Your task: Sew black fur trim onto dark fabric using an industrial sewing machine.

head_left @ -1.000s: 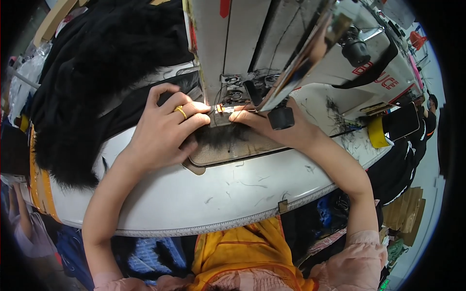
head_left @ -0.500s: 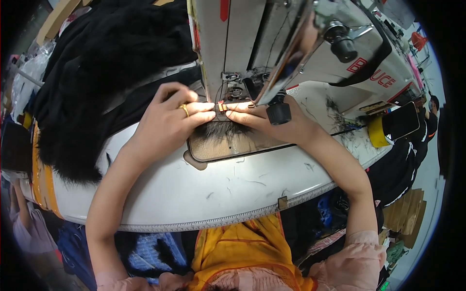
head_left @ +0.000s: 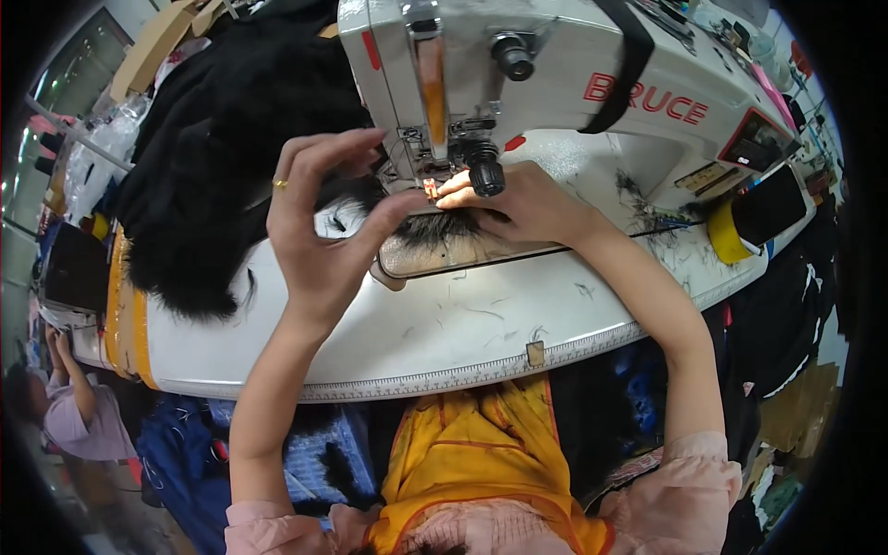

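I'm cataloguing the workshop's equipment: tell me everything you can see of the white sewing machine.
The white sewing machine stands at the back of the white worktable. Its glossy body bears red lettering, a black strap over the arm and black knobs at the head. Black furry fabric runs under its needle. The right hand rests beside the needle; the left hand is raised, fingers spread, before the head.

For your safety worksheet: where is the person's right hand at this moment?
In the head view, the right hand lies right of centre on the dark furry fabric, fingertips beside the needle area of the white sewing machine, opposite the raised left hand.
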`<state>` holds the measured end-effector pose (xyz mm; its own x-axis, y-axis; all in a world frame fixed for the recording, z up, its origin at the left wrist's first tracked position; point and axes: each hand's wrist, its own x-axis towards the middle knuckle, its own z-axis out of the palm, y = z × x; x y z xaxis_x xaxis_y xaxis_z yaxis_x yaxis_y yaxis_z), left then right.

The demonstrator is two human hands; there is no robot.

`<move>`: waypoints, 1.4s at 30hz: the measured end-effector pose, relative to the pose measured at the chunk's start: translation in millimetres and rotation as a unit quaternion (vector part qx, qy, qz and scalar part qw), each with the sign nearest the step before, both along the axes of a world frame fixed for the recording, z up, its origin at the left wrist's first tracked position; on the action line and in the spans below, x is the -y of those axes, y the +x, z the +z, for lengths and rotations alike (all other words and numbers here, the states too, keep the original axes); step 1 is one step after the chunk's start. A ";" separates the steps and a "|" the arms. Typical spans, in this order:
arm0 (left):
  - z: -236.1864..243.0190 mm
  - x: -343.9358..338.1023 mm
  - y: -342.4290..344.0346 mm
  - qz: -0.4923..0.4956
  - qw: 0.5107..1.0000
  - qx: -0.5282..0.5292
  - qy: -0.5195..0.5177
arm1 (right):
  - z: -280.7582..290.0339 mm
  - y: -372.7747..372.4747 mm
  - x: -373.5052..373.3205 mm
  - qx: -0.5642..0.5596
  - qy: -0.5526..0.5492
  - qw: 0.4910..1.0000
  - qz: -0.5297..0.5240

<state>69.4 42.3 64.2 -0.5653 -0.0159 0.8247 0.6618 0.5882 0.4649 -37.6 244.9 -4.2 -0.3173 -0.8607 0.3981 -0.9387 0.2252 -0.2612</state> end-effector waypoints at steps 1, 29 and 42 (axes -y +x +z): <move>2.9 -2.1 0.9 0.002 1.000 -0.001 -0.005 | 1.7 0.9 0.3 -0.003 0.002 1.000 0.002; -36.0 -16.8 2.2 -0.268 0.827 0.482 -0.112 | 24.5 69.1 -17.4 0.525 -0.154 0.834 -0.068; -14.6 2.3 32.4 -0.100 0.967 0.062 -0.226 | 11.4 53.0 -5.0 0.554 -0.235 0.787 -0.137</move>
